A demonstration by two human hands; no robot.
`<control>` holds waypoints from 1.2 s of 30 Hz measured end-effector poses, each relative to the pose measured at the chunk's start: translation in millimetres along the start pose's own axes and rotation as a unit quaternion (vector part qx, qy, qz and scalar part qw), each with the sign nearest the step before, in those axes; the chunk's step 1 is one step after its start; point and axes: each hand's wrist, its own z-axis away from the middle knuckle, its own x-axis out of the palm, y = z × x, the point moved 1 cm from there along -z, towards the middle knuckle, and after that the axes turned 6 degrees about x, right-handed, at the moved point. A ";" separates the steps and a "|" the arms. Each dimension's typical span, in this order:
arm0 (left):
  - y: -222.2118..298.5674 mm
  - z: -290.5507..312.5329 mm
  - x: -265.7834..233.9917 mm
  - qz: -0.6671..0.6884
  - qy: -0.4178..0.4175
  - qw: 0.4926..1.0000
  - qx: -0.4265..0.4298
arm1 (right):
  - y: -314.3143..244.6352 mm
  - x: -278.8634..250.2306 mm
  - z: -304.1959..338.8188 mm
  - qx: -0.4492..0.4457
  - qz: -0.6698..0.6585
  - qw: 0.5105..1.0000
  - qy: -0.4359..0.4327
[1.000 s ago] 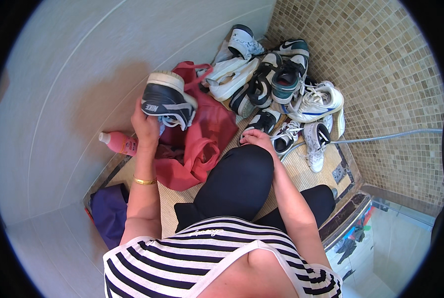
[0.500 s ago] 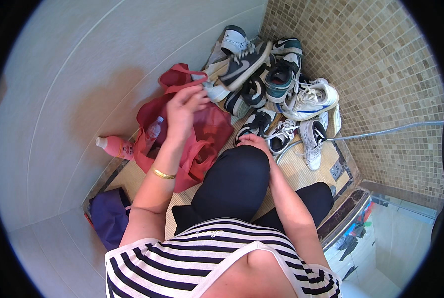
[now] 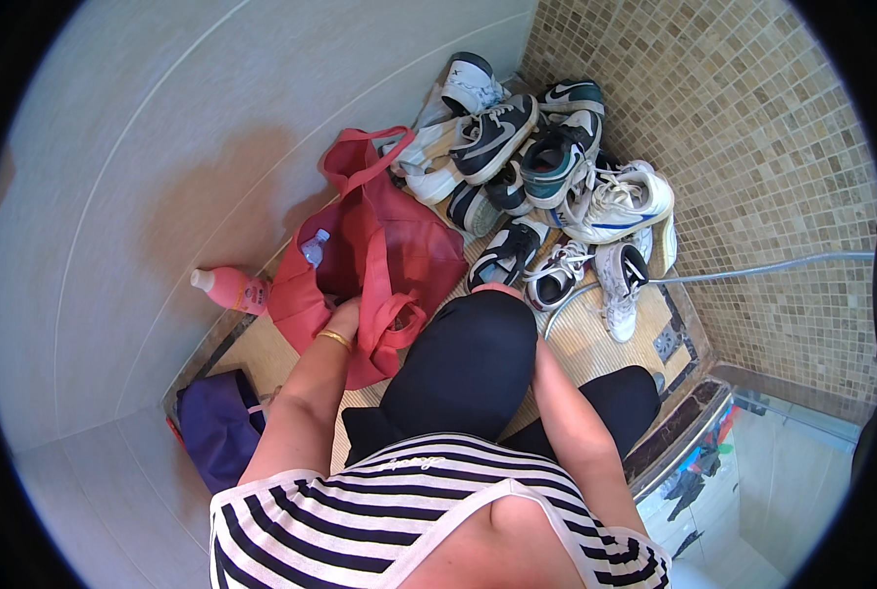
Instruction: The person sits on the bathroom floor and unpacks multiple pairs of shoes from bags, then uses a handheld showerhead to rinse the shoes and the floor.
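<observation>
My left hand [image 3: 344, 318] reaches down into a red tote bag [image 3: 428, 245]. The bag's side and strap hide its fingers, so what they touch does not show. A clear plastic bottle [image 3: 314, 247] leans inside the bag's left edge. Only a sliver of my right hand [image 3: 498, 290] shows beyond my raised knee, close to a black and white sneaker [image 3: 507, 253]. On the heap past the bag rests a dark grey sneaker [image 3: 497, 137]. White sneakers [image 3: 623, 204] and a green and white sneaker [image 3: 553, 167] lie around it.
A pink bottle [image 3: 232, 290] stands between the bag and the tiled wall. Purple fabric bag [image 3: 217, 427] at the left. A grey hose [image 3: 752, 273] crosses from the right to the shoes, above a floor drain [image 3: 667, 342]. Mosaic wall [image 3: 733, 118] behind; a raised sill [image 3: 684, 422] at right.
My left hand has gone from above the bag down into it, and the bag's mouth and handles have shifted. The dark grey sneaker has settled on the heap. My right hand is more hidden behind the knee.
</observation>
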 end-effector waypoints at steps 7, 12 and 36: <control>6.9 18.1 -3.3 -0.008 0.002 1.000 0.006 | 33.4 -11.1 5.3 -0.024 -0.007 0.999 0.042; 3.8 31.6 0.3 -0.024 0.001 1.000 0.007 | 30.3 1.0 10.1 -0.007 -0.024 0.998 0.049; 187.9 235.4 -231.7 0.003 0.615 0.709 0.345 | -8.2 33.5 55.6 0.080 -0.199 0.953 0.212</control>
